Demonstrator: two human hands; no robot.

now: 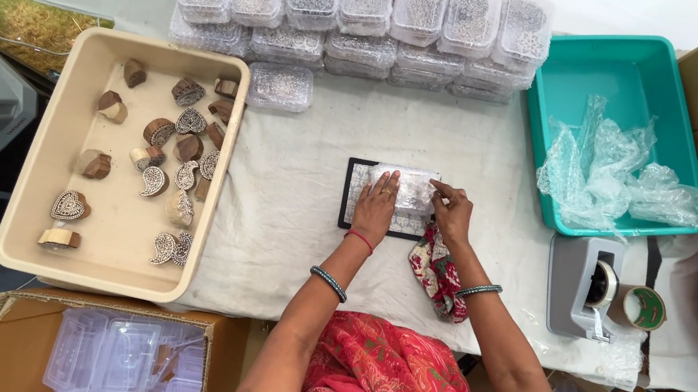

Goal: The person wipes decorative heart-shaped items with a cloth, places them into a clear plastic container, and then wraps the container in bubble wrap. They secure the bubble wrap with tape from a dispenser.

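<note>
At far left I see a beige tray (32,181) of carved wooden blocks (175,151), and near me under it a carton (11,304) of empty clear boxes (121,359). At centre, on the white cloth (276,204), lies a dark pad (347,196) with a bubble-wrapped piece (404,185) on top. My left hand (376,209) lies flat and open, pressing the wrap down; my right hand (453,211) pinches the wrap's right edge between thumb and fingertips. I judge this to be the wrapping step, mid-fold. The next move calls for holding the fold tight while it is closed, probably with tape. Far behind stand stacked filled boxes (364,9). To the right are a teal bin (562,80) of bubble wrap (613,168) and a tape dispenser (584,285).
</note>
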